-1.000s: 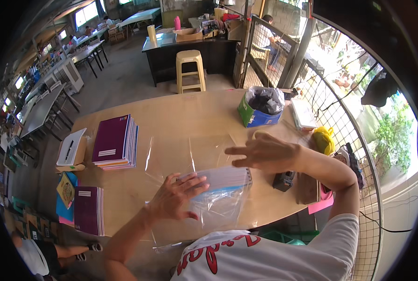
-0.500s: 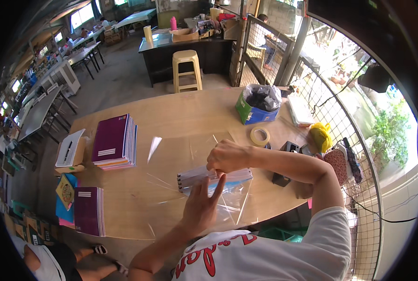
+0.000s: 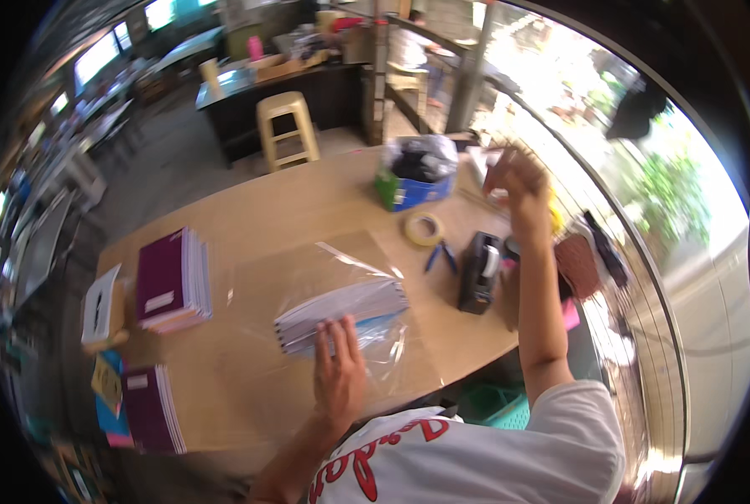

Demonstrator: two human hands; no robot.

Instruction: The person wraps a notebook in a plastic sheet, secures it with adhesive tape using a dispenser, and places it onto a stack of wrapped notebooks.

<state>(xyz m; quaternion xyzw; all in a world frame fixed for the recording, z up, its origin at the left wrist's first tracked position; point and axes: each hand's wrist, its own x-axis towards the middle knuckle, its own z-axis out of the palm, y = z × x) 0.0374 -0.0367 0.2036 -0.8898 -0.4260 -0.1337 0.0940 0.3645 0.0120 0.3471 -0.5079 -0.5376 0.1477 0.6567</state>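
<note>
Left hand (image 3: 340, 370): fingers straight and near together, tips laid on the near long edge of a pale paper bundle (image 3: 341, 312), nothing clasped. Bundle lies just ahead of that palm, running out to both sides of the fingers, farther to the right; right end sits a little farther from the body than the left. Dark marks at both its ends. Blue strip (image 3: 379, 328) just right of the fingertips, along the bundle's near side. Clear plastic (image 3: 392, 357) around the bundle, creased and shining right of the fingers, spreading beyond them too.

Right hand (image 3: 522, 176): well apart from the bundle, far ahead and to its right, smeared by blur; cannot tell whether it grips anything. Box with a bag in it (image 3: 396, 195) left of this hand. Tape roll (image 3: 423, 228) left of it and nearer the body; blue-handled tool (image 3: 440, 257) closer in again. Black tape dispenser (image 3: 478, 281) just left of the right forearm.

Left of the left hand, well apart: purple notebook stack (image 3: 169, 273) farther ahead, second purple stack (image 3: 150, 410) nearer the body
</note>
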